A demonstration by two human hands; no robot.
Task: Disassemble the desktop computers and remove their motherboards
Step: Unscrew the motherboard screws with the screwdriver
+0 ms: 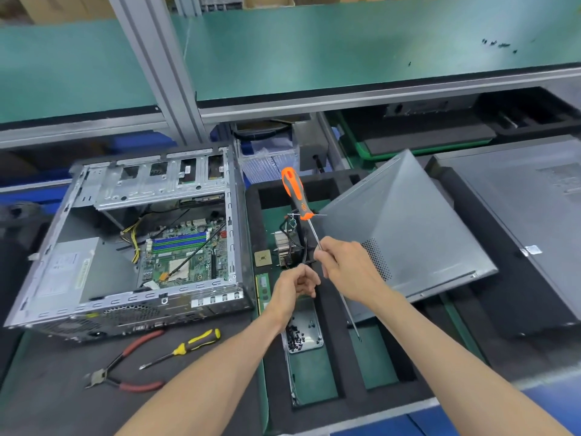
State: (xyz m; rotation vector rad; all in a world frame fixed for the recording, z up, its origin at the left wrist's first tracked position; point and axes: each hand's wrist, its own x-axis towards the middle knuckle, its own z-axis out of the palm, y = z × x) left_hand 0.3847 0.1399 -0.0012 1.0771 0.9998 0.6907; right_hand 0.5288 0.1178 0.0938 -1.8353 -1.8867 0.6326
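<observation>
An open desktop case (78, 247) lies on its side at the left, with its green motherboard (185, 253) still inside. My right hand (349, 269) grips the metal shaft of a long orange-handled screwdriver (294, 193), handle pointing up and away, tip down near the tray. My left hand (297, 286) is curled just left of it, pinching something small and dark that I cannot make out. Both hands hover over a black foam tray (330, 357) right of the case.
In the tray lie a heatsink (284, 247), a CPU chip (262, 258), a RAM stick (263, 291) and a dish of several black screws (297, 338). A grey side panel (405, 228) leans at the right. Red-handled pliers (125, 369) and a yellow screwdriver (188, 346) lie in front of the case.
</observation>
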